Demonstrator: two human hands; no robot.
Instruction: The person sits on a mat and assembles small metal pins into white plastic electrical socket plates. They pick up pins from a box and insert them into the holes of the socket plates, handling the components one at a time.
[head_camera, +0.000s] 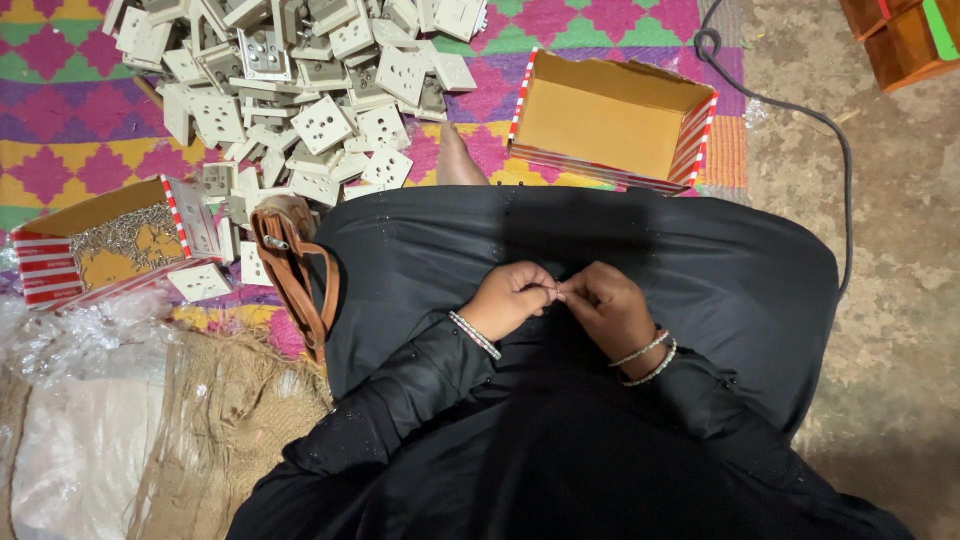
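Head view, centre of frame: left hand (508, 298) and right hand (610, 305) meet over the lap on black cloth (600, 240). Both grips pinched together on one tiny metal part (556, 288) between the fingertips; kind of part too small to tell. Upper left: heap of pale socket plates (320, 90) on patterned mat (60, 130). Left: box of small metal pieces (120, 240). Upper right: open cardboard box (610, 125). Brown strap (295, 270) beside the knee.

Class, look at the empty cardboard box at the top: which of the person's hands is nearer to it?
Right. The right hand lies almost straight below the empty box; the left hand sits further to its left, fingertips meeting the right's.
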